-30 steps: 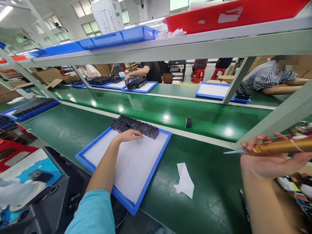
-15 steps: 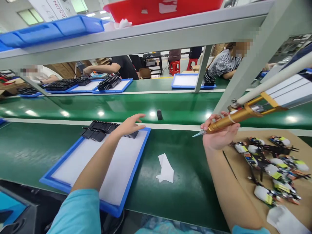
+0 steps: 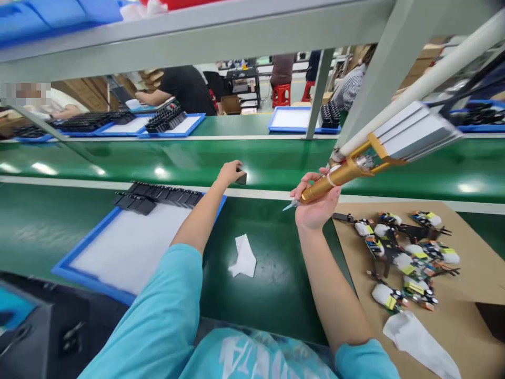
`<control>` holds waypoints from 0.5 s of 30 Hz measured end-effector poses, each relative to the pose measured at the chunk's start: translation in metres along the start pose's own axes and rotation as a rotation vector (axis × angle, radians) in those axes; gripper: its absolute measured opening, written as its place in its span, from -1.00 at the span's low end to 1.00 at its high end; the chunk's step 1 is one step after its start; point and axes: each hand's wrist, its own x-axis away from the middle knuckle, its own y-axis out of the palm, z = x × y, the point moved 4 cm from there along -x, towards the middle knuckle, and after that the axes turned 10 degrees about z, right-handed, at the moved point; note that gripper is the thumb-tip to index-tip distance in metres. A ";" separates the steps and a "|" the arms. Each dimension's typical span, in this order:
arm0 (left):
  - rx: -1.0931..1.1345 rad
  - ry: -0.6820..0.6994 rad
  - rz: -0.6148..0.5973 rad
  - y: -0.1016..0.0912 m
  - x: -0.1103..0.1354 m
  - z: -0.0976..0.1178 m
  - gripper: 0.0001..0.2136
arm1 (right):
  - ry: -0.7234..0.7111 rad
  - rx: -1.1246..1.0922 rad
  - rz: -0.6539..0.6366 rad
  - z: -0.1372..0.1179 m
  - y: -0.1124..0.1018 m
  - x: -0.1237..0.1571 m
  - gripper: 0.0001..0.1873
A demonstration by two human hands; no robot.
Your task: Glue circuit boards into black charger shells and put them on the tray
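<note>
My left hand [image 3: 230,172] reaches out over the green conveyor belt [image 3: 276,163] and closes on a small black block [image 3: 242,178] standing there. My right hand [image 3: 315,202] grips a gold-coloured pen-like tool [image 3: 335,179] with a pointed tip, tied to a white tube and a cable leading up to the right. A blue-rimmed white tray [image 3: 130,247] lies below my left arm, with two rows of black blocks [image 3: 158,195] along its far edge.
A brown cardboard sheet [image 3: 465,284] on the right carries several small circuit boards [image 3: 402,252]. A folded white paper [image 3: 244,257] lies on the green table. Other people work at blue trays [image 3: 292,118] across the belt. A grey shelf frame [image 3: 236,26] runs overhead.
My left hand left the tray's black blocks, stretched forward onto the belt and closed on the lone black block. The view swung to the right and my right hand with the tool came closer in.
</note>
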 end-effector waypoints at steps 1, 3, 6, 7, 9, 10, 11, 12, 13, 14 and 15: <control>0.000 0.025 0.000 -0.004 0.010 0.008 -0.65 | 0.000 0.008 0.002 -0.001 0.000 0.000 -0.55; -0.006 0.091 -0.029 -0.013 0.037 0.026 -0.68 | 0.005 0.019 0.001 -0.001 0.001 0.000 -0.57; -0.012 0.254 -0.160 -0.032 0.098 0.053 -0.71 | 0.007 0.010 -0.018 -0.002 0.003 0.000 -0.59; -0.019 0.267 -0.200 -0.039 0.121 0.059 -0.73 | 0.004 0.003 -0.024 -0.002 0.003 0.001 -0.60; 0.001 0.239 -0.273 -0.050 0.166 0.066 -0.74 | -0.003 -0.003 -0.027 -0.002 0.004 0.002 -0.62; 0.032 0.210 -0.295 -0.052 0.187 0.069 -0.74 | -0.007 -0.002 -0.025 -0.002 0.004 0.002 -0.63; 0.072 0.175 -0.312 -0.051 0.206 0.072 -0.74 | -0.011 0.001 -0.023 -0.002 0.004 0.002 -0.64; 0.120 0.139 -0.320 -0.048 0.222 0.074 -0.74 | -0.015 0.005 -0.023 -0.002 0.004 0.002 -0.64; 0.167 0.105 -0.326 -0.042 0.235 0.077 -0.74 | -0.018 0.006 -0.024 -0.001 0.004 0.002 -0.63; 0.206 0.079 -0.331 -0.035 0.244 0.080 -0.75 | -0.021 0.007 -0.027 -0.001 0.004 0.002 -0.62; 0.234 0.060 -0.337 -0.027 0.251 0.083 -0.76 | -0.023 0.008 -0.029 -0.001 0.004 0.001 -0.60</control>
